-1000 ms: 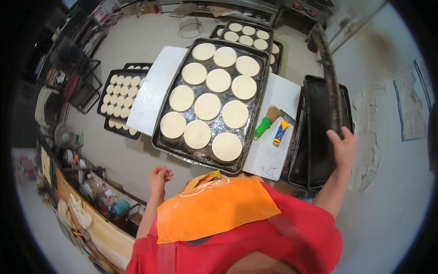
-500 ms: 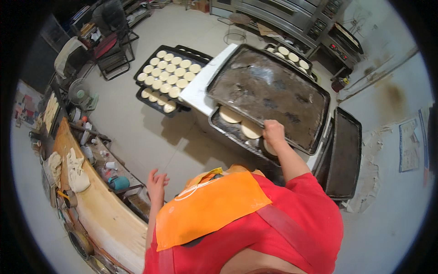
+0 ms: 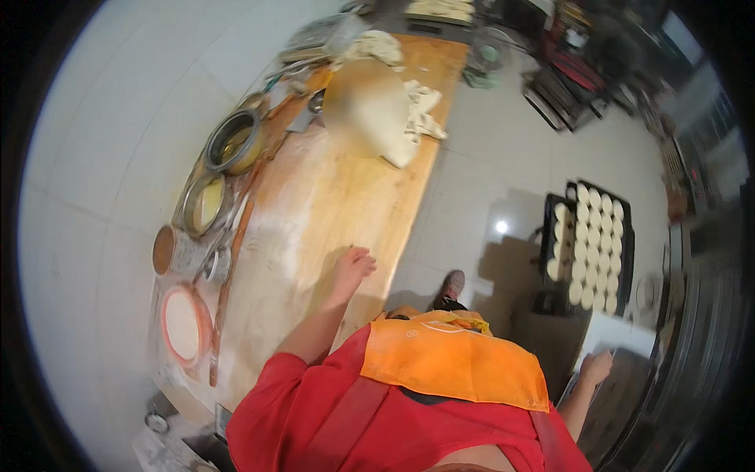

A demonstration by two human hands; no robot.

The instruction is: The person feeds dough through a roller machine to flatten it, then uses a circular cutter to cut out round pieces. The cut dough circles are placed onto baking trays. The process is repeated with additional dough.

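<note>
View has swung to the wooden table [image 3: 314, 212], left hand [image 3: 355, 267] empty, loosely curled mid-frame, right hand [image 3: 596, 367] at lower-right dark tray [image 3: 627, 387], grip unclear; likely tray-stacking, next calling for aligned edges.

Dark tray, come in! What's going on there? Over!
Left grip loosely open over wooden worktop. Right grip at edge of dark tray, hold unclear. Dough rounds beyond, apart.

Small round mark [image 3: 412, 333] on orange apron [image 3: 460, 366], no readable wording
</note>
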